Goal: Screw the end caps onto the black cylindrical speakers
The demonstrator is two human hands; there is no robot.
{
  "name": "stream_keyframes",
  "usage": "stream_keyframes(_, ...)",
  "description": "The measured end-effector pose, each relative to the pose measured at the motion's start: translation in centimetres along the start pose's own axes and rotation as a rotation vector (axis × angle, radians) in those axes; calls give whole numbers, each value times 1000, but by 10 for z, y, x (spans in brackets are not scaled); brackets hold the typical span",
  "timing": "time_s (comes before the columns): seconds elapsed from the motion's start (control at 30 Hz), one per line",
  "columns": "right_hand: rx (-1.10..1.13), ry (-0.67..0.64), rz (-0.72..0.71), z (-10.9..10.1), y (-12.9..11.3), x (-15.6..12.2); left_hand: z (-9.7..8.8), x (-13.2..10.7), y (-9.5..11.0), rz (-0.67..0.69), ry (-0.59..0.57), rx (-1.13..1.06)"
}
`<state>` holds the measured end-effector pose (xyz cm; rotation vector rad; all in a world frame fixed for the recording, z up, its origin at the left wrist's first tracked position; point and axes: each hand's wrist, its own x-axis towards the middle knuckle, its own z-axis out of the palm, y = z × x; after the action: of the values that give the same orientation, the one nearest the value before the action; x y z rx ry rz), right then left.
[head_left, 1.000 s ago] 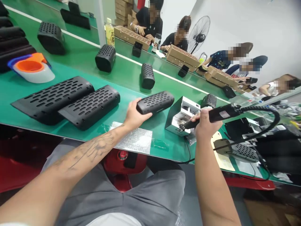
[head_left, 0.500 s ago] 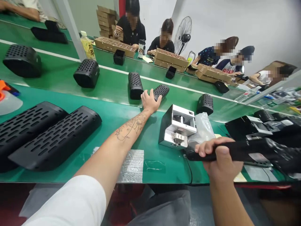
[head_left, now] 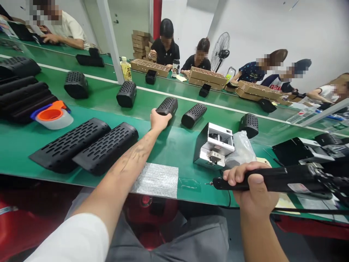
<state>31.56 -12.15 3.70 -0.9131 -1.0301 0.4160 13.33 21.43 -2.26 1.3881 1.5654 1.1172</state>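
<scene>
My left hand (head_left: 160,120) is stretched out over the green surface, its fingers around the near end of a black perforated housing (head_left: 168,104). Just right of it lies another black perforated housing (head_left: 194,115), apart from the hand. My right hand (head_left: 253,185) grips a black electric screwdriver (head_left: 275,178), held level with its thin bit pointing left. Beyond the screwdriver stands a white and black screw feeder (head_left: 214,147). Two longer black slotted covers (head_left: 106,147) lie side by side, left of my left forearm.
An orange-rimmed cup (head_left: 54,115) stands by stacked black housings (head_left: 25,98) at left. A silvery foam sheet (head_left: 159,180) lies at the near edge. A clear plastic bag (head_left: 241,147) is beside the feeder. A white post (head_left: 110,40) rises behind. Several people sit across with cardboard boxes (head_left: 207,78).
My left hand has left the right-hand housing and taken hold of the one to its left. My right hand still holds the screwdriver. The view has turned left.
</scene>
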Motion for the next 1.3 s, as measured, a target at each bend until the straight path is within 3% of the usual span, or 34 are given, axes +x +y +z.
stream_keyframes(0.1,-7,-29,-6,3,-13,-9,-90,-67,-55,193,-115,67)
stream_keyframes(0.2,-11,-52,-20,11,-26,-16,-165,-126,-108,307,-362,39)
stream_keyframes(0.27,-4,-74,-26,20,-33,-19,-196,-150,-130,340,-521,16)
stream_keyframes(0.33,26,-98,-37,32,-35,-21,-212,-161,-142,353,-620,-2)
stream_keyframes(0.5,73,-92,-61,65,-14,-20,-216,-161,-150,384,-701,-36)
stream_keyframes(0.63,17,-78,-46,80,13,-9,-211,-162,-158,403,-677,18)
stream_keyframes(0.93,32,-138,56,79,34,2,-201,-166,-167,368,-604,-20)
stream_keyframes(1.3,49,-362,133,82,38,3,-205,-162,-167,347,-651,-65)
